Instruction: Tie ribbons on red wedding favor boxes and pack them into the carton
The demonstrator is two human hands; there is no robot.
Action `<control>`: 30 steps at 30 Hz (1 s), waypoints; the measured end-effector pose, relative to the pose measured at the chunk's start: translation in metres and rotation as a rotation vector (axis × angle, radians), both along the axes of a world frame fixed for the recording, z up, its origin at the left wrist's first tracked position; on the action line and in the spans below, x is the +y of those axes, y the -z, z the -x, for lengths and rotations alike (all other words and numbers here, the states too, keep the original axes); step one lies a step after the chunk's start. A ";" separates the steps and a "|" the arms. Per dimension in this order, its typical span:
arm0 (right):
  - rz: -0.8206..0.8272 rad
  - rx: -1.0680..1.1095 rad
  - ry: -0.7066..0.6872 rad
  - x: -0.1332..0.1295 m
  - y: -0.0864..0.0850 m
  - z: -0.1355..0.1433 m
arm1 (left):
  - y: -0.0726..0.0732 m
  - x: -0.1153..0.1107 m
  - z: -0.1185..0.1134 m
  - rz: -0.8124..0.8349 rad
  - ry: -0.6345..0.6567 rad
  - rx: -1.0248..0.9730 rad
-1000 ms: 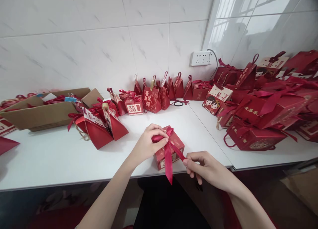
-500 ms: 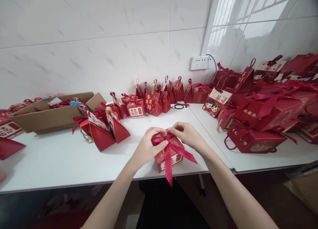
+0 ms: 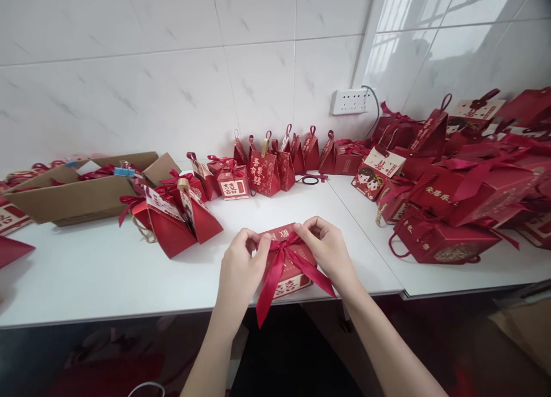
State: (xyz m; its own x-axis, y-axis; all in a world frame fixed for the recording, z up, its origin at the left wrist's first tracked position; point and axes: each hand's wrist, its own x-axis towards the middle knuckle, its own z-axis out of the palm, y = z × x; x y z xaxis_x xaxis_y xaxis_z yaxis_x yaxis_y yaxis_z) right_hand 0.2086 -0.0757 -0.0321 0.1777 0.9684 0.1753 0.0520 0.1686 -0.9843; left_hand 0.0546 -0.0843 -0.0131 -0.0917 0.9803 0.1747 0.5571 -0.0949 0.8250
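A small red gift box with a cream patterned front sits at the table's front edge. Across its top lies a crimson ribbon tied in a bow, its two tails hanging forward. My left hand pinches the bow's left loop between thumb and curled fingers. On the other side, my right hand pinches the right loop in the same way. The fingertips hide most of both loops, while the knot shows between the hands.
Red gift boxes stand left of my hands, near an open cardboard carton. More boxes line the tiled wall. A tall pile of them fills the right side. A black ring lies behind, below a power strip.
My hands have moved apart, from gathered over the knot to one on each loop. The bow is spread wider, the left tail has swung left, and more of the box top shows.
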 end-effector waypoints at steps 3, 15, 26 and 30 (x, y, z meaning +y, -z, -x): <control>0.009 0.067 0.020 -0.006 0.003 0.002 | 0.006 -0.004 0.005 0.030 0.058 -0.140; 0.003 0.211 -0.031 -0.014 0.009 0.005 | 0.004 0.008 0.020 0.144 0.316 -0.451; -0.089 0.252 0.124 -0.020 0.014 0.011 | 0.021 0.002 0.002 0.056 0.058 -0.389; -0.052 0.350 0.144 -0.020 0.014 0.014 | 0.018 -0.003 0.000 0.022 0.011 -0.287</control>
